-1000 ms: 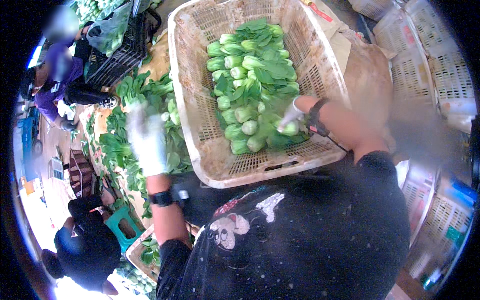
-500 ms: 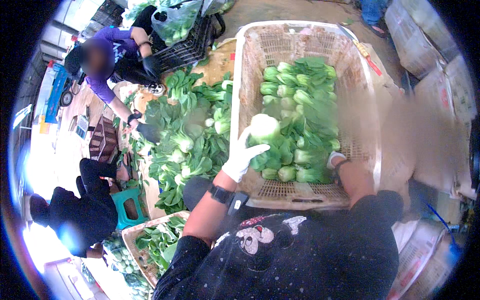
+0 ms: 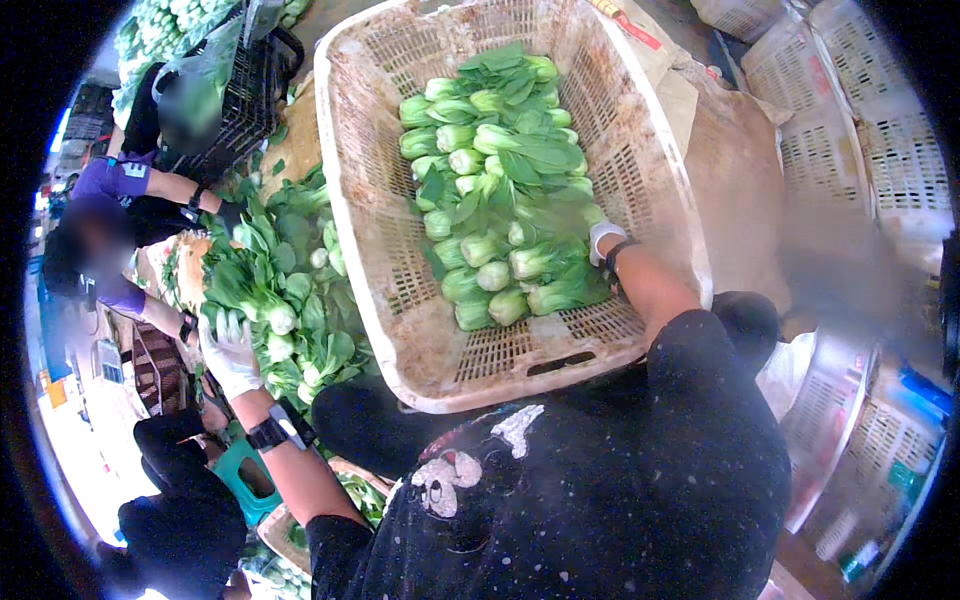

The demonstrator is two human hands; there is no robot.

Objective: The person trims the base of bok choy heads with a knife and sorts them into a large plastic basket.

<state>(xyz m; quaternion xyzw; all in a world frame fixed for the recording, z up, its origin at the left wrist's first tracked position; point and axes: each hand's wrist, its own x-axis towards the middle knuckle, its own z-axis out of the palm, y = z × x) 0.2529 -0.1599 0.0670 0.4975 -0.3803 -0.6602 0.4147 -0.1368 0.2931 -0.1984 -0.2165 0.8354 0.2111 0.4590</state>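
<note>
Off-white perforated plastic crate [image 3: 620, 110] holds green bok choy [image 3: 490, 165] in rows; loose leafy heap [image 3: 305, 295] lies unpacked. White-gloved left hand [image 3: 231, 358]: fingers spread, seemingly empty; right hand [image 3: 603, 242]: grip hidden.

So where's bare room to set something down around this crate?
Bare patches: the brown surface between the slotted crate and the pale crates far right, and a strip inside the crate between the nearest bok choy and its near rim. Crowded: the crate's middle, and the bok choy heap on its left.

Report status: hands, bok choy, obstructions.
Left hand beside loose bok choy; right hand inside crate, at packed bok choy. Both grips unclear. Co-worker's forearm near left hand.
</note>
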